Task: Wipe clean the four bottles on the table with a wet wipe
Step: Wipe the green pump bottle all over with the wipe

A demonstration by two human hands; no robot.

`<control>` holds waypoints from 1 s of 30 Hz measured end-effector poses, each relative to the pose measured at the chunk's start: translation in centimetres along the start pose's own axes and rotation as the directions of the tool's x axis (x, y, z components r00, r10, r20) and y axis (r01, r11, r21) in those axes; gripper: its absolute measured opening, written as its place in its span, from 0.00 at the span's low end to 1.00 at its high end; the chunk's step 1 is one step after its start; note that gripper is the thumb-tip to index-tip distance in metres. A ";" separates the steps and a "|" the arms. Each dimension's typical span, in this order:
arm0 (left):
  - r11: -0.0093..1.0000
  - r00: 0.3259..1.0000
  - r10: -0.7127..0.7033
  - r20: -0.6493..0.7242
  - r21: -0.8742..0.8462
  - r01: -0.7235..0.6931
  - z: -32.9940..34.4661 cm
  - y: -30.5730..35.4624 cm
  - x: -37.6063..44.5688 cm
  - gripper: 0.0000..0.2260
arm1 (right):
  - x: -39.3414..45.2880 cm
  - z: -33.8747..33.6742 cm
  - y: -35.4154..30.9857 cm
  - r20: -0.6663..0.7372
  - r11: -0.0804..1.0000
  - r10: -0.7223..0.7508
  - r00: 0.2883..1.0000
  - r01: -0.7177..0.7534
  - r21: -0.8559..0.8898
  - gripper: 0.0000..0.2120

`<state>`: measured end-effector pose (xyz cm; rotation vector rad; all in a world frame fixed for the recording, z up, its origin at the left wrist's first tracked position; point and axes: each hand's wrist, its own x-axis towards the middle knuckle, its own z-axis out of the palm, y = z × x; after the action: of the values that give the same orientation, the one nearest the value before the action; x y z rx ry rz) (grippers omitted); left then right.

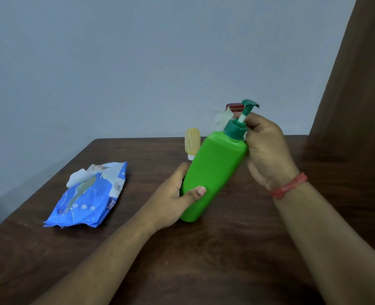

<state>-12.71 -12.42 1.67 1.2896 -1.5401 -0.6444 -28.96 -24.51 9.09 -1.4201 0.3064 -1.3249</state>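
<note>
Left hand (173,201) grips smooth green bottle (213,172); right hand (268,150) pinches crumpled wipe (223,117) at its collar

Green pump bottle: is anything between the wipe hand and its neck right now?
Nothing visible. The right hand is already at the dark green collar of the green pump bottle, with the wet wipe showing behind the neck. The left hand has a grip on the bottle's lower end.

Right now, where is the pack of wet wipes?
The blue wet wipes pack lies flat on the left of the wooden table, apart from the left hand holding the green bottle.
</note>
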 end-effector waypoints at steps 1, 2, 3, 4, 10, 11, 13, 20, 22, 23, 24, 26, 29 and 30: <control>1.000 1.000 0.006 0.015 -0.009 -0.005 0.0 0.1 0.0 0.15 | 0.0 -0.2 -0.1 0.045 0.996 0.074 0.996 -0.076 0.053 0.18; 1.000 1.000 0.011 0.024 -0.015 -0.010 0.0 0.1 0.0 0.15 | 0.1 -0.4 -0.2 0.095 0.985 0.139 0.986 -0.148 0.090 0.17; 1.000 1.000 0.014 0.027 -0.018 -0.014 0.0 0.1 -0.1 0.15 | 0.1 -0.6 -0.3 0.139 0.974 0.188 0.972 -0.203 0.105 0.16; 1.000 1.000 0.016 0.027 -0.020 -0.016 0.1 0.0 0.0 0.15 | 0.1 -0.9 -0.4 0.173 0.967 0.212 0.962 -0.232 0.106 0.16; 0.999 0.998 0.008 -0.061 -0.038 -0.010 -0.2 -0.9 0.2 0.14 | -0.3 -1.3 -0.5 0.172 0.972 0.167 0.971 -0.191 0.136 0.12; 0.999 0.997 0.010 -0.074 -0.039 -0.013 -0.3 -0.9 0.2 0.14 | -0.4 -1.2 -0.5 0.124 0.984 0.125 0.984 -0.139 0.108 0.10; 0.999 0.995 0.005 -0.097 -0.044 -0.009 -0.3 -0.9 0.3 0.14 | -0.6 -1.2 -0.5 0.024 0.984 -0.092 0.995 0.095 -0.148 0.06; 1.000 0.994 0.002 -0.114 0.006 -0.001 0.1 -1.2 0.4 0.16 | -2.1 0.1 -1.5 0.306 0.133 -0.743 0.596 0.579 -0.804 0.05; 1.000 0.993 -0.003 -0.116 0.007 0.004 0.3 -1.2 0.4 0.17 | -2.5 0.6 -1.8 0.346 0.061 -0.722 0.599 0.554 -0.831 0.06; 1.000 0.993 -0.005 -0.120 0.005 0.006 0.3 -1.2 0.4 0.18 | -2.7 1.0 -1.8 0.377 0.033 -0.695 0.612 0.551 -0.834 0.06; 1.000 0.992 -0.006 -0.125 0.003 0.006 0.3 -1.2 0.4 0.19 | -3.0 1.3 -1.7 0.413 0.006 -0.660 0.627 0.555 -0.832 0.05; 1.000 0.991 -0.007 -0.132 -0.002 0.007 0.2 -1.2 0.4 0.19 | -3.2 1.6 -1.8 0.462 -0.042 -0.609 0.645 0.555 -0.831 0.05; 0.999 0.992 -0.003 -0.122 0.041 0.008 0.4 -1.2 0.5 0.19 | -2.9 1.3 -2.6 0.359 -0.027 -0.653 0.667 0.453 -0.891 0.04; 0.998 0.993 0.005 -0.121 0.060 0.003 0.5 -1.1 0.5 0.18 | -2.8 1.4 -2.8 0.318 -0.008 -0.664 0.677 0.419 -0.908 0.05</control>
<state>-12.69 -13.29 0.70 1.3481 -1.4702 -0.5133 -30.03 -20.62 10.18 -2.6836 0.8955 -2.1420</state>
